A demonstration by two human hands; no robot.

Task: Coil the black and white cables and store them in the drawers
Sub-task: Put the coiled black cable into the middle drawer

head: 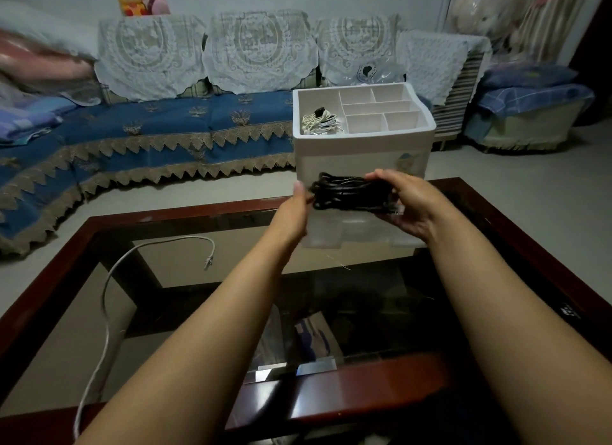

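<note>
A coiled black cable [347, 192] is held in front of the white drawer unit [364, 149], just above the far side of the glass table. My right hand [410, 209] grips the coil's right end, fingers curled around it. My left hand [296, 209] holds the coil's left end, thumb up beside it. A bundle of white cable [319, 123] with a small black piece lies in the large left compartment of the unit's top tray. A loose grey-white cable [109, 298] trails across the table's left half and over its near edge.
The glass-topped table [185, 212] has a dark red wooden frame. The unit's other top compartments [377, 113] hold nothing visible. A sofa with a blue cover [149, 129] stands behind the table. Padded stools [526, 116] sit at the far right.
</note>
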